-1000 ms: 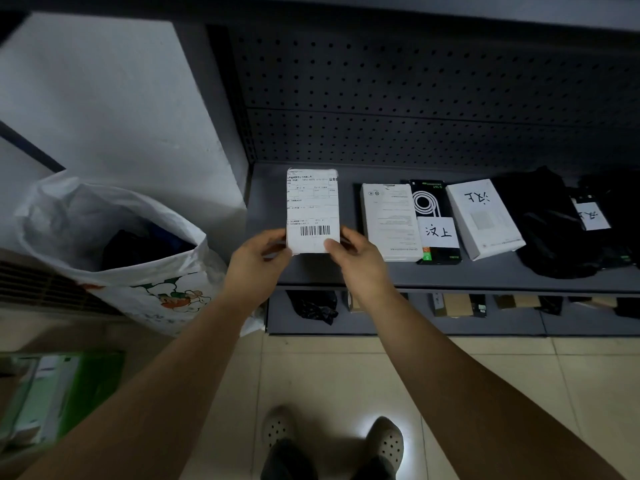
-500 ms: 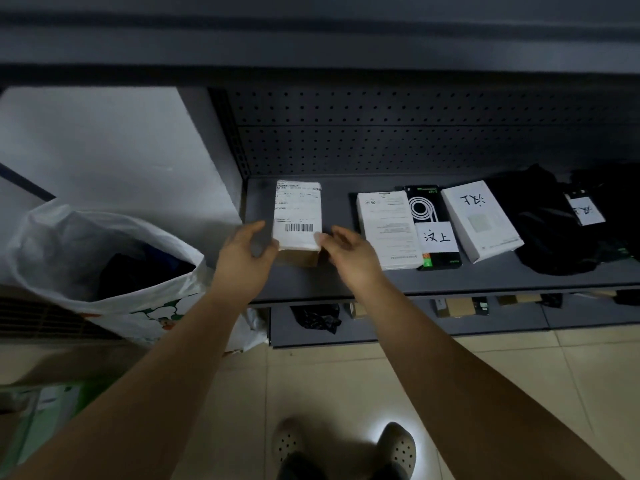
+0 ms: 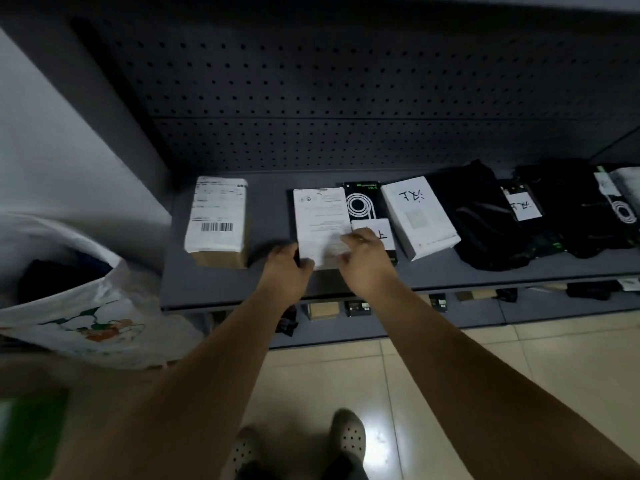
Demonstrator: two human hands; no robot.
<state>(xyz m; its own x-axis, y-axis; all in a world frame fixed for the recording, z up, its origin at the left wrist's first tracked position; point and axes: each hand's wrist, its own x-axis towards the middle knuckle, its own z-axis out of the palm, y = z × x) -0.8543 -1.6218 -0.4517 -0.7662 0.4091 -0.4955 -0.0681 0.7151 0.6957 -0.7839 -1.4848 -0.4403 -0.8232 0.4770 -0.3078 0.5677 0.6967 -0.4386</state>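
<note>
**Centre frame, middle shelf: both hands on the white packet**

On the grey shelf (image 3: 214,285), dead centre of the frame, both hands are on the white packet (image 3: 320,220). It lies flat, and its printed text is too small and blurred to read. The left hand (image 3: 287,268) has curled fingers pinching the packet's near left corner. The right hand (image 3: 367,261) curls over the near right edge, fingertips on top. Motion blur smears that corner, but it looks like a grip rather than a flat touch.

Left of centre, apart from the packet, sits a brown box (image 3: 218,223) under a white shipping label. The barcode is plain to see, but the print above it is illegible. Hard against the packet's right side is a black box (image 3: 362,202) with a white coil graphic. The paper note (image 3: 375,232) on it shows a handwritten "上", and the right hand hides the rest. Next along, tilted, is a white box (image 3: 419,213) with "汶上" in marker, upside down from this angle. Further right a black bag (image 3: 481,213) slumps on the shelf, and beyond it a small white tag (image 3: 524,206) bears similar handwriting.

At lower left stands an open white sack (image 3: 69,289) with an orange and green print. Small boxes line the lower shelf (image 3: 415,327) beneath the arms.
</note>
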